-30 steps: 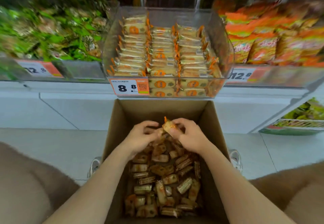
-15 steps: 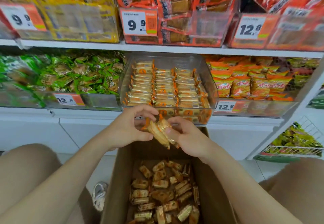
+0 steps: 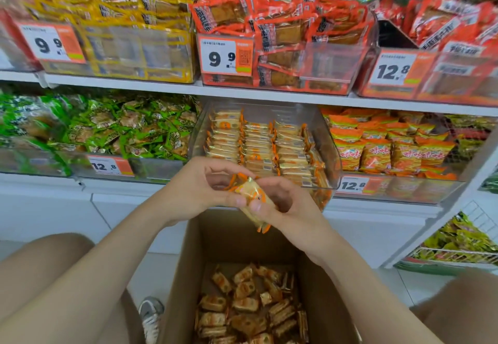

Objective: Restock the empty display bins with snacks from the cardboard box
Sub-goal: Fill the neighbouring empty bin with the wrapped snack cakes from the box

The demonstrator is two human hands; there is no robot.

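Observation:
Both hands hold a small stack of orange-edged snack packets [image 3: 252, 200] above the open cardboard box [image 3: 186, 268]. My left hand [image 3: 200, 184] pinches the packets from the left, and my right hand [image 3: 285, 205] grips them from the right and below. Several more packets [image 3: 248, 306] lie loose in the bottom of the box. Just behind my hands, a clear display bin [image 3: 327, 144] on the lower shelf holds neat rows of the same packets, with room left near its front.
Green snack bags [image 3: 107, 128] fill the bin to the left, orange bags [image 3: 388, 144] the bin to the right. The upper shelf [image 3: 242, 93] carries yellow and red packs with price tags. A wire basket [image 3: 458, 252] sits low right. My knees flank the box.
My hands rose out of the box with the packets to just in front of the clear bin. My view tilted upward, bringing the upper shelf into sight.

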